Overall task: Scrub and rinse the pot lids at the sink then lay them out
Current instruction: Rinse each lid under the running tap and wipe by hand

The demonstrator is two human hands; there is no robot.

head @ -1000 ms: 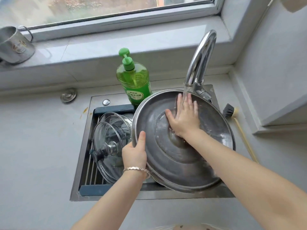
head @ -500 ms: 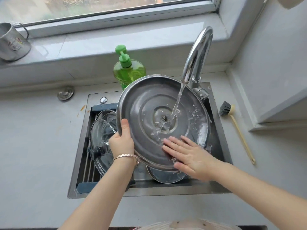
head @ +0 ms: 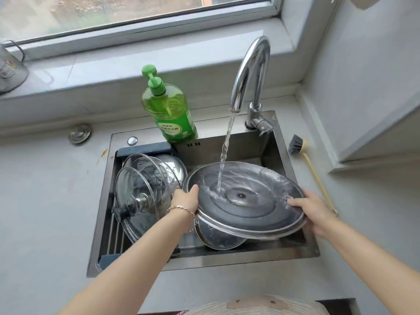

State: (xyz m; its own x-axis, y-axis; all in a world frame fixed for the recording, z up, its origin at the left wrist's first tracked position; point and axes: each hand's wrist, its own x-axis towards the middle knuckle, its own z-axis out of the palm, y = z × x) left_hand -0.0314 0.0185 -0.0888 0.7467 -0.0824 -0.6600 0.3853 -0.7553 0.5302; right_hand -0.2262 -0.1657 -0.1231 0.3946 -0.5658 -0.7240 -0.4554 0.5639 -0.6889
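Note:
A large steel lid (head: 247, 212) lies nearly flat over the sink (head: 293, 251), underside up, and water from the tap (head: 250, 71) pours onto it left of its centre. My left hand (head: 185, 200) grips its left rim, thumb on top. My right hand (head: 311, 209) holds the right rim with the thumb lying on the wet inner face. A smaller steel lid (head: 218, 238) sits beneath it in the basin. Two glass lids (head: 136, 196) and a steel one (head: 173, 167) lean on the drain rack (head: 116, 237) at the sink's left.
A green dish soap bottle (head: 169, 110) stands on the sink's back ledge. A dish brush (head: 302, 153) lies on the counter to the right. A metal mug (head: 10, 69) sits on the windowsill at far left, and a round metal plug (head: 79, 134) is on the left counter.
The big lid has been tipped from nearly upright down to almost flat under the stream. My right hand left its inner face and took the right rim.

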